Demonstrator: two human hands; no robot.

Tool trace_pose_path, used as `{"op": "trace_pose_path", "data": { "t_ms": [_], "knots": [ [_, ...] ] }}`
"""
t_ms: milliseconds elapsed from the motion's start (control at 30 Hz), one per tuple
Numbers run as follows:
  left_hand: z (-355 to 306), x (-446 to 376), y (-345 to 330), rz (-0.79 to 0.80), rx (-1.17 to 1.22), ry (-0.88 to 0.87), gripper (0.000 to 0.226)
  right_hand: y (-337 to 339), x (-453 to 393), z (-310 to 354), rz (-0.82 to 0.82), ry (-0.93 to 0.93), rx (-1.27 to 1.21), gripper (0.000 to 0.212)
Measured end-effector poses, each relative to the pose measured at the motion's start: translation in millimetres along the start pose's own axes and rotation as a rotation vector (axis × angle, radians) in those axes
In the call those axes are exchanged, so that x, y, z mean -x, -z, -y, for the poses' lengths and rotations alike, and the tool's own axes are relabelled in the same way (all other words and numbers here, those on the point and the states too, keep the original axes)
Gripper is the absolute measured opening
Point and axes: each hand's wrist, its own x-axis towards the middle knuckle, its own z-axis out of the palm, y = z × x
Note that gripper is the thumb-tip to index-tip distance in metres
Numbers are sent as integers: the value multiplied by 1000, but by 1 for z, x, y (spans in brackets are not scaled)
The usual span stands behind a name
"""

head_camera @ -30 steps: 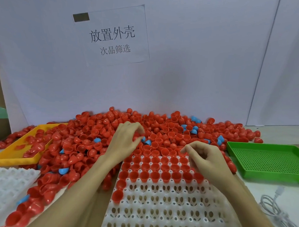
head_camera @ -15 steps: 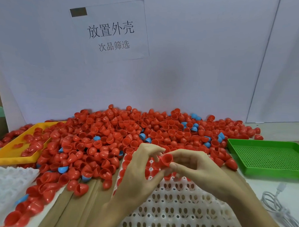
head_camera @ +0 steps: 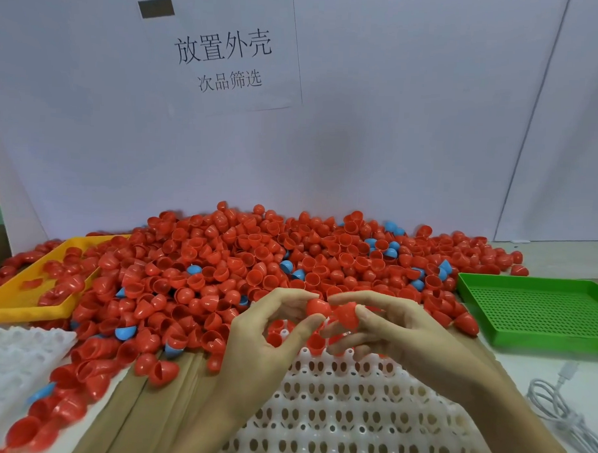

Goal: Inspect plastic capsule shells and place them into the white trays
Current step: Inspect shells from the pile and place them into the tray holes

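Red plastic fills the scene: at the centre the left hand [head_camera: 265,331] pinches one red shell [head_camera: 318,307] between thumb and forefinger, its other fingers loosely curled beneath. Touching it, at 3 o'clock from it, a second red shell [head_camera: 345,315] sits in the right hand [head_camera: 402,333], gripped by thumb and fingertips. Both hands are raised just above the far edge of the white tray [head_camera: 351,417], which lies at 6 o'clock with rows of oval-holed pockets; a few red shells already stand in its far row, partly hidden behind the fingers.

From 9 to 2 o'clock spreads the heap of red shells [head_camera: 272,259], with scattered blue shells [head_camera: 285,266] mixed in. At 9 o'clock the yellow tray [head_camera: 2,311] holds more red shells and is half buried by the heap. At 3 o'clock the green perforated tray [head_camera: 540,314] lies beside the heap, its right end cut off. A second white tray [head_camera: 7,361] shows at 8 o'clock, cut by the edge. A white cable [head_camera: 557,408] coils at 4 o'clock. Brown cardboard [head_camera: 139,407] lies under the trays at 7 o'clock. On the white backdrop at 12 o'clock hangs a paper sign [head_camera: 223,51] with printed characters.

Shells at 7 o'clock are blurred. Whether either held shell has a flaw cannot be made out.
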Motion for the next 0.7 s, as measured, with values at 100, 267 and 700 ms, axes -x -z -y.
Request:
{"op": "trace_pose_path", "data": {
  "t_ms": [100, 267, 700],
  "knots": [
    [-1, 1, 0, 22, 26, 63, 27, 1, 0, -1, -19, 12, -10, 35],
    [-1, 1, -3, 68, 122, 196, 20, -2, 3, 1, -13, 25, 72, 43],
    [3, -2, 5, 337, 144, 302, 29, -12, 2, 2, -67, -64, 105, 23]
  ]
}}
